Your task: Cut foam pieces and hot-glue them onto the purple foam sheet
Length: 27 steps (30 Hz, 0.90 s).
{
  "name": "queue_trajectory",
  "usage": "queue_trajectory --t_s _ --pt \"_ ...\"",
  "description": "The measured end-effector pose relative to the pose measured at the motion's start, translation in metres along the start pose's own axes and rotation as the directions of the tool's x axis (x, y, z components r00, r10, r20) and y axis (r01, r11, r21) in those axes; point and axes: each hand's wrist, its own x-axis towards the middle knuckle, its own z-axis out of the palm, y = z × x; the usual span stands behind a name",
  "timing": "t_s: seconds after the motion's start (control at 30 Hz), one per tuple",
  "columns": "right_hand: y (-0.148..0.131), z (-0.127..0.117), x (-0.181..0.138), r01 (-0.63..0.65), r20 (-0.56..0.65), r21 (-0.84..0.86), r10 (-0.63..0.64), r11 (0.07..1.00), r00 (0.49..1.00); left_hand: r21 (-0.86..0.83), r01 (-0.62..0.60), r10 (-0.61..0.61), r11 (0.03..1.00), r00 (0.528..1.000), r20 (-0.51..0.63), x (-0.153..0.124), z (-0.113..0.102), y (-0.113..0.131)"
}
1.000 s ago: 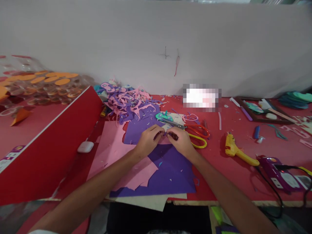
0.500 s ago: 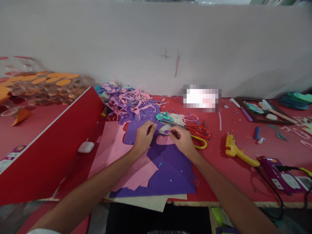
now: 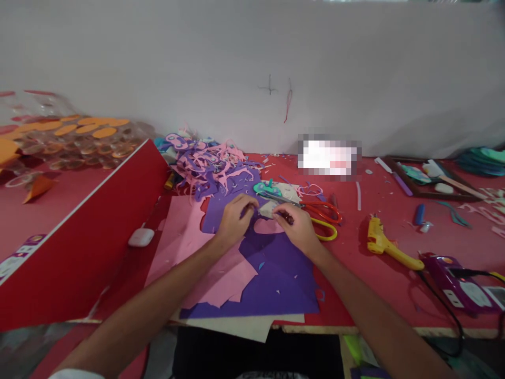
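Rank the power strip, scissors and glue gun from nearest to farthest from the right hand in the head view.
1. Scissors, just beside the right hand
2. Glue gun, farther right
3. Power strip, right of the glue gun

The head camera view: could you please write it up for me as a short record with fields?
Left hand: left hand, fingers curled over the sheets; anything held cannot be made out
Right hand: right hand, fingers bent, just left of the scissors' handles; anything held is unclear
Sheets: pink sheet, partly over a purple sheet
Cutting tool: scissors, one handle orange-red, one yellow
Offcuts: scrap pile, pink and purple, by the wall
Right side: yellow glue gun
Left side: white case
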Motion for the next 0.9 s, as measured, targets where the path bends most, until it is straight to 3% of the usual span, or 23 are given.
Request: queue_trajectory --t_s 0.1,0.2,0.37,0.53,0.9 --pt "-0.001 -0.001 -0.002 -0.034 0.001 0.019 0.034 0.999 0.999 -0.006 0.163 -0.163 0.987 0.985 -0.054 0.012 -0.014 -0.018" --pt "-0.005 0.002 -0.005 -0.063 0.038 0.051 0.061 0.997 0.997 -0.141 0.249 -0.241 0.958 0.968 0.07 0.021 -0.025 -0.032" --pt "-0.008 0.008 -0.008 -0.077 0.098 0.08 0.069 0.994 0.993 -0.316 0.199 -0.129 0.928 0.965 0.228 0.013 -0.02 -0.018" --pt "-0.004 0.011 -0.01 -0.089 0.114 0.094 0.078 0.992 0.99 -0.314 0.158 -0.06 0.936 0.952 0.299 0.0 -0.004 0.006" --pt "0.001 0.013 -0.013 -0.094 0.135 -0.05 0.1 0.994 0.986 -0.222 0.054 0.011 0.974 0.959 0.282 -0.001 -0.002 0.001"
